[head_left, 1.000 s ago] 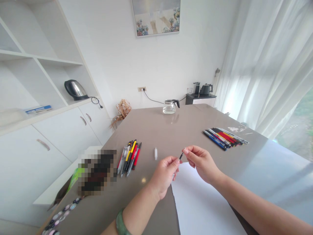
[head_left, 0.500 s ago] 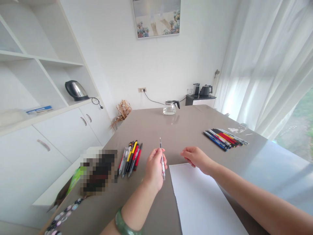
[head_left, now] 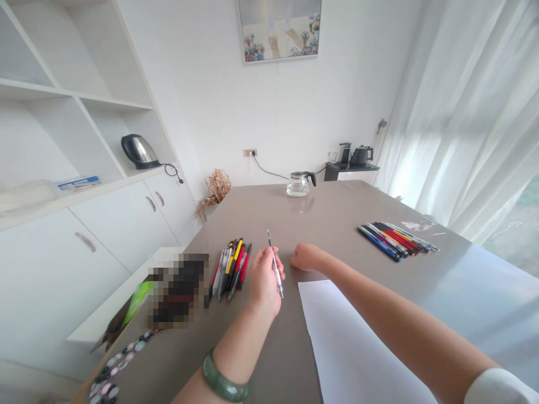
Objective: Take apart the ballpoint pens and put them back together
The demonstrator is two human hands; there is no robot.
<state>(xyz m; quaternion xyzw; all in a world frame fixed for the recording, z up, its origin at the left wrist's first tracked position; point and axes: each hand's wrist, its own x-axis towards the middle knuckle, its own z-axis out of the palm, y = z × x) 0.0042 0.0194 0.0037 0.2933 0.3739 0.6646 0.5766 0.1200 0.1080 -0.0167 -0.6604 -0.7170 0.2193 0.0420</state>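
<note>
My left hand (head_left: pixel 263 280) is closed around a clear pen with a dark tip (head_left: pixel 274 265), holding it upright over the brown table (head_left: pixel 328 219). A green bangle sits on that wrist. My right hand (head_left: pixel 305 257) rests on the table just right of the pen, its fingers curled under and pressed to the surface. What lies under those fingers is hidden. A white sheet of paper (head_left: pixel 349 336) lies beneath my right forearm.
A bundle of pens (head_left: pixel 231 266) lies left of my left hand. Several more pens (head_left: pixel 396 238) are lined up at the right. A glass pot (head_left: pixel 300 184) stands at the far edge. A bead string (head_left: pixel 122 359) and a blurred object (head_left: pixel 179 289) are near left.
The hands parted from working the pen's tip together. My left hand turned the pen upright and kept it. My right hand let go and moved left onto the table, fingers curling down.
</note>
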